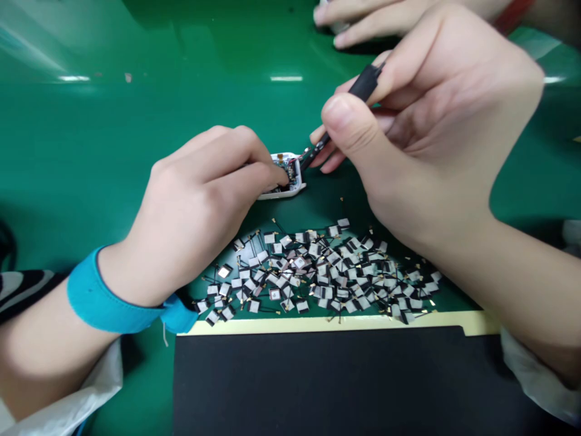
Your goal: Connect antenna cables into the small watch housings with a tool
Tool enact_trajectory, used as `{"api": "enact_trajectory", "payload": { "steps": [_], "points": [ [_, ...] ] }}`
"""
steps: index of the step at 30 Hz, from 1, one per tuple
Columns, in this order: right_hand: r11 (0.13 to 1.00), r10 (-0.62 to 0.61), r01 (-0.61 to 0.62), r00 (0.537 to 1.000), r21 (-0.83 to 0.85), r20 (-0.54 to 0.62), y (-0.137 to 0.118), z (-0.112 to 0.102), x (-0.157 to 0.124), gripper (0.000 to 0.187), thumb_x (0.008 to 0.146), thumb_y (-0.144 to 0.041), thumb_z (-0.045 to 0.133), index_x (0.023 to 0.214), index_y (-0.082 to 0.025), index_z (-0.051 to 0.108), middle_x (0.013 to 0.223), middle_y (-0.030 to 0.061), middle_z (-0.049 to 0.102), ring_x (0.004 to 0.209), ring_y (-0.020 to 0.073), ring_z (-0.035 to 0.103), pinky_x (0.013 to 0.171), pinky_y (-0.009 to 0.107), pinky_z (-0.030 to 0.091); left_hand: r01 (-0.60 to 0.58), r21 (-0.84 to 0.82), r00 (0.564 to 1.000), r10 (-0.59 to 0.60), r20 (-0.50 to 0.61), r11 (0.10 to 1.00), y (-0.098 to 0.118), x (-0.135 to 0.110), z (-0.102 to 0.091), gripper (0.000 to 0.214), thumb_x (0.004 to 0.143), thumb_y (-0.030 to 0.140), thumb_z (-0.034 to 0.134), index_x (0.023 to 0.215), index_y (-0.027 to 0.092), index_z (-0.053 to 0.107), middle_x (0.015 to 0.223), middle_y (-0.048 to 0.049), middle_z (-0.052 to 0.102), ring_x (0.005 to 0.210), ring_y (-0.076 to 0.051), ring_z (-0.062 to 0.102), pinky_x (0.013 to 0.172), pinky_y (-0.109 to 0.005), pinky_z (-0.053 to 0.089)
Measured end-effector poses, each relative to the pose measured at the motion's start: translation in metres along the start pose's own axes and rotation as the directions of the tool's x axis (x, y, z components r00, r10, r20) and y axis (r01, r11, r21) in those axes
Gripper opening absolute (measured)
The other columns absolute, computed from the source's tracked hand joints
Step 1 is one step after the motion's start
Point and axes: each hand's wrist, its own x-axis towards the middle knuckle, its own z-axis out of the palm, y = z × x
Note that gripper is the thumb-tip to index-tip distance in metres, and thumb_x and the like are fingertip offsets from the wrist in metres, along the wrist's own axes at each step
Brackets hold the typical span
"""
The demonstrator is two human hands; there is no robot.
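Note:
My left hand (200, 206) is closed over a small white device (290, 181) with an exposed circuit board, pinning it to the green mat; a blue wrist strap (97, 293) circles that wrist. My right hand (422, 139) pinches black tweezers (349, 106), whose tips touch the board at the device's right end. Just in front of both hands lies a heap of several small square parts with thin black leads (318, 272).
A black pad with a yellow edge (327, 375) lies at the near edge. Another person's hand (376, 21) rests at the top of the green mat (91, 151). White sleeve fabric shows at both lower corners.

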Motion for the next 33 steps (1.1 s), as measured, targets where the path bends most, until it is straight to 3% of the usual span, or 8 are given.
{"api": "enact_trajectory", "payload": {
  "steps": [8, 15, 25, 33],
  "points": [
    [0.999, 0.036, -0.036, 0.999, 0.014, 0.021, -0.0006, -0.0004, -0.0008, 0.029, 0.080, -0.018, 0.057, 0.066, -0.019, 0.031, 0.070, -0.0013, 0.050, 0.058, 0.0120, 0.057, 0.045, 0.025, 0.046, -0.038, 0.022, 0.999, 0.039, -0.030, 0.999, -0.0009, -0.0006, 0.0015, 0.023, 0.089, 0.021, 0.037, 0.086, 0.017, 0.060, 0.086, -0.0023, 0.059, 0.086, -0.016, 0.055, 0.071, -0.027, 0.043],
    [0.992, -0.119, 0.121, 0.991, -0.030, 0.057, 0.0006, 0.0002, -0.0026, 0.026, 0.074, -0.014, 0.061, 0.064, -0.018, 0.038, 0.059, -0.0035, 0.042, 0.069, 0.0111, 0.055, 0.048, 0.019, 0.042, -0.094, 0.077, 0.992, 0.100, -0.072, 0.993, -0.0052, -0.0004, 0.0031, 0.020, 0.088, 0.020, 0.041, 0.086, 0.015, 0.060, 0.087, -0.0037, 0.059, 0.082, -0.016, 0.055, 0.066, -0.025, 0.044],
    [0.976, -0.119, 0.130, 0.990, -0.173, 0.075, -0.0001, 0.0020, -0.0057, 0.027, 0.077, -0.034, 0.061, 0.065, -0.021, 0.040, 0.065, -0.0028, 0.051, 0.068, 0.0134, 0.057, 0.053, 0.023, 0.049, -0.070, 0.075, 0.994, 0.075, -0.076, 0.995, -0.0063, -0.0011, 0.0051, 0.020, 0.088, 0.022, 0.041, 0.083, 0.017, 0.060, 0.085, -0.0002, 0.059, 0.078, -0.012, 0.052, 0.062, -0.022, 0.041],
    [0.954, -0.195, 0.204, 0.979, -0.220, 0.063, 0.0022, 0.0032, -0.0071, 0.022, 0.079, -0.024, 0.057, 0.064, -0.021, 0.041, 0.062, -0.0029, 0.052, 0.066, 0.0134, 0.058, 0.051, 0.023, 0.048, -0.061, 0.070, 0.993, 0.068, -0.097, 0.996, -0.0058, -0.0012, 0.0060, 0.019, 0.088, 0.022, 0.040, 0.081, 0.017, 0.058, 0.086, -0.0003, 0.059, 0.078, -0.013, 0.053, 0.062, -0.022, 0.042]
  ]
}}
